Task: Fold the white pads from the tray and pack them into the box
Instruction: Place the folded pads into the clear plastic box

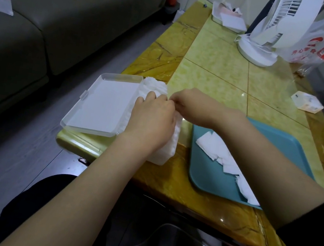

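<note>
Left hand [153, 119] lay flat on packed pads [154, 85], probably holding the row down | right hand [189, 106] pinched a pad [166, 97] in | tray [208, 173] sat close

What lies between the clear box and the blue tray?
In the head view, only a narrow strip of bare yellow tabletop separates the box from the tray; the right forearm crosses above it.

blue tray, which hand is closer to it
Right. The right hand sits just beyond the far-left corner of the tray; the left hand is farther left, over the box.
</note>
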The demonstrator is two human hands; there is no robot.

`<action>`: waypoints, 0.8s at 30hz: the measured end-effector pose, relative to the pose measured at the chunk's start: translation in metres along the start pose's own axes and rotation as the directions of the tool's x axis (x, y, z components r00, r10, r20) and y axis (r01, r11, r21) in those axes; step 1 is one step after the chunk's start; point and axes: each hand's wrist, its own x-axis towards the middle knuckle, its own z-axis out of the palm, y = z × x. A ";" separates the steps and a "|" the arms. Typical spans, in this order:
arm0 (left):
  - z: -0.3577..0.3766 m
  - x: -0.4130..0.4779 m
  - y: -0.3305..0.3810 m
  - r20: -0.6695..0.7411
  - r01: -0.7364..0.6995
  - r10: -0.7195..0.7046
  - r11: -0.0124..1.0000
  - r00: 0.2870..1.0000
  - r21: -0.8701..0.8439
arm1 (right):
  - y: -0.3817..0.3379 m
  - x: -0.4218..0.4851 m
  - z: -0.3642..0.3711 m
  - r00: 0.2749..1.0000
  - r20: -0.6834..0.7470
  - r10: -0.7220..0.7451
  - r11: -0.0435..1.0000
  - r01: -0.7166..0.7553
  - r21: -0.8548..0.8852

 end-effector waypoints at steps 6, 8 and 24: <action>0.003 0.000 0.003 0.001 -0.003 0.003 1.000 1.000 0.030 | 0.006 -0.002 0.010 0.999 0.031 -0.018 0.999 0.017 0.042; 0.004 -0.001 0.004 -0.005 0.004 -0.004 0.999 1.000 0.039 | 0.013 -0.011 0.013 0.996 -0.089 -0.030 0.986 0.044 0.160; 0.051 -0.022 0.062 0.090 -0.389 0.382 0.916 0.920 0.094 | 0.086 -0.101 0.081 0.914 -0.110 0.390 0.916 -0.372 0.150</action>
